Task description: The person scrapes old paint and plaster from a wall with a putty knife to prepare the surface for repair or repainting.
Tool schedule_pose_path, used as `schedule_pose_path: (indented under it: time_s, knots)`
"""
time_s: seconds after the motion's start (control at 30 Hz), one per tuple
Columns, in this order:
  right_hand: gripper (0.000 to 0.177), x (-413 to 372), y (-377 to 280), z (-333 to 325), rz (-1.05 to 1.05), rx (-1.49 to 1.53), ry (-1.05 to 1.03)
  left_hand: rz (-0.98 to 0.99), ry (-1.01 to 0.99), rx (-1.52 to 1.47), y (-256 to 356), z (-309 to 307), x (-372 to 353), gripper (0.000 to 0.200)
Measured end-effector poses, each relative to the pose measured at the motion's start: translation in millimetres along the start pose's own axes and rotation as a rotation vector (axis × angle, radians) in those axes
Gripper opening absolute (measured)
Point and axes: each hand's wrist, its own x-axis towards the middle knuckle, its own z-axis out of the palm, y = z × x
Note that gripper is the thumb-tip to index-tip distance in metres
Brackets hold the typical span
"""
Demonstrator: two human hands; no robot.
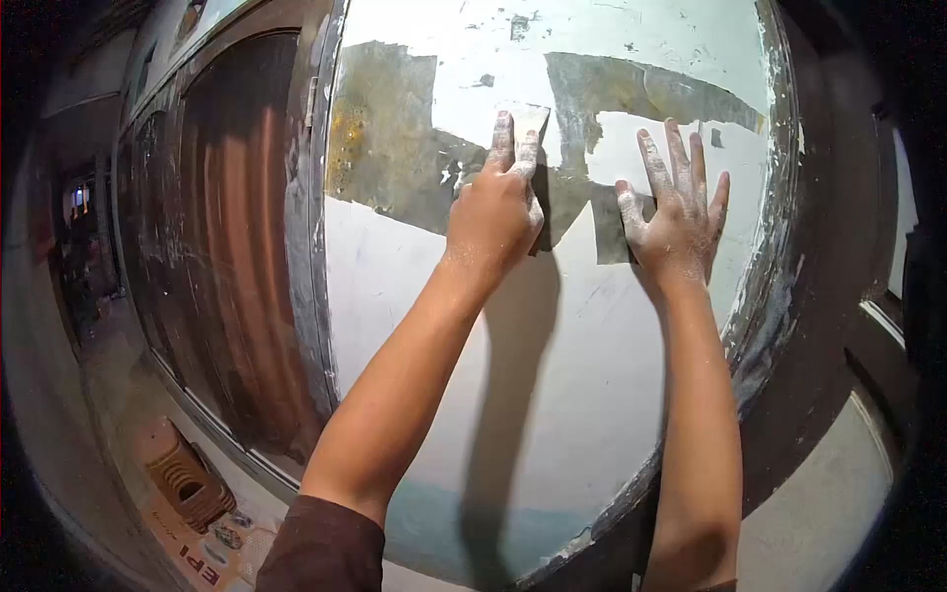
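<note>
My left hand [493,212] is closed on a small flat scraper [535,116], two fingers stretched along it, with the pale blade against the panel. Much of the scraper is hidden behind the fingers. To the right, my right hand [676,222] lies with fingers spread on the same panel, holding nothing. White powder coats both hands. The upright panel [592,365] is mostly white, with bare grey-brown patches [395,109] across its upper part, some yellowish. Several sharp-edged white areas cut into these patches around my hands.
A worn dark frame [318,197] borders the panel. On the left stands a dark door or window with a reddish-brown curtain [247,217]. Low at the left, brown stacked plastic stools [187,479] rest near a printed sack [202,562] on the floor.
</note>
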Motion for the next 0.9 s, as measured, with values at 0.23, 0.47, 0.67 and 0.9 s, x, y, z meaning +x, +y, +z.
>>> schedule_pose_path:
  time_s: [0.23,0.47,0.67,0.9]
  knots:
    - [0.063,0,4,0,-0.013,0.060,0.000,-0.107,-0.177,0.119,13,0,-45,0.079]
    - [0.063,-3,1,-1,0.004,0.062,0.029,-0.073,-0.145,0.112,14,5,-28,0.085]
    - [0.063,0,1,2,0.014,0.086,0.040,-0.062,-0.169,0.126,12,9,-55,0.085]
    - [0.058,0,3,6,-0.009,0.118,0.112,-0.051,-0.117,0.129,6,-7,-29,0.072]
